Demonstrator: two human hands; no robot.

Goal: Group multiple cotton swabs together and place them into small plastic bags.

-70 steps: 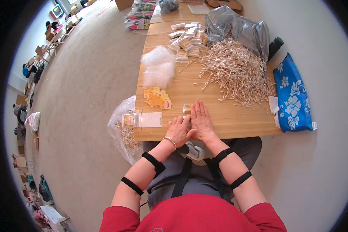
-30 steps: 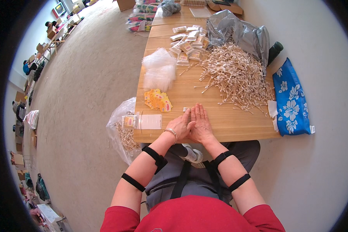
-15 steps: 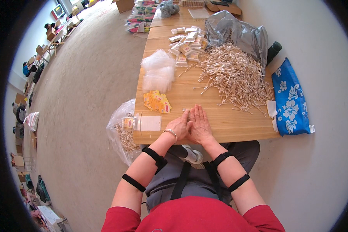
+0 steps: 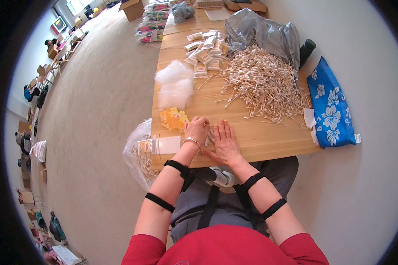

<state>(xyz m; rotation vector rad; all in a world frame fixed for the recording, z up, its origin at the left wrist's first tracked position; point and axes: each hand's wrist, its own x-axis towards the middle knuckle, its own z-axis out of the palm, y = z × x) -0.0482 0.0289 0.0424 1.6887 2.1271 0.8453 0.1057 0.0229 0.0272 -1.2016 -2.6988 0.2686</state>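
Right hand (image 4: pixel 226 145) lies flat on the desk (image 4: pixel 265 143), its thumb spread toward the left hand (image 4: pixel 197 130), which sits apart from it, fingers curled beside the yellow cards (image 4: pixel 172 119); whether those fingers grip anything, I cannot tell. A row of cotton swabs (image 4: pixel 210 138) lies between the hands. Beyond the left are clear bags (image 4: pixel 175 84); beyond the right, a swab heap (image 4: pixel 265 84).

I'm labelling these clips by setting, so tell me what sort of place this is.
Likely a packing workshop: a heap of cotton swabs and a pile of packets lie on the wooden table, with cardboard boxes farther off.
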